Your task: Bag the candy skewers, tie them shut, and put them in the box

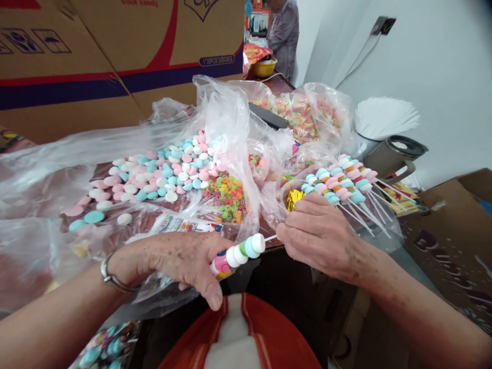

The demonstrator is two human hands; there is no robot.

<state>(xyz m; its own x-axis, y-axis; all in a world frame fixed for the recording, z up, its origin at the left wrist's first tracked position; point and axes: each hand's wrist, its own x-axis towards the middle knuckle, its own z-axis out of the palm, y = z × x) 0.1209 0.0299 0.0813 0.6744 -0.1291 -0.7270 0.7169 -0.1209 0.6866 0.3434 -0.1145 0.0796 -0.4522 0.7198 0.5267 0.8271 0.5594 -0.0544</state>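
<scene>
Carton [161, 46] print reads "1*30PCS*24BOXES", "rock candy".

The left hand [180, 261] covers the lower end of the candy skewer [240, 252], and the right hand [319, 233] hides the stick's tip, so how far it runs cannot be told. The gold foil piece [294, 197] is mostly tucked behind the right fingers. The cardboard boxes [115, 51] are cut off by the top edge, their print only partly legible, and the person [282, 31] at the back is small and blurred.
</scene>
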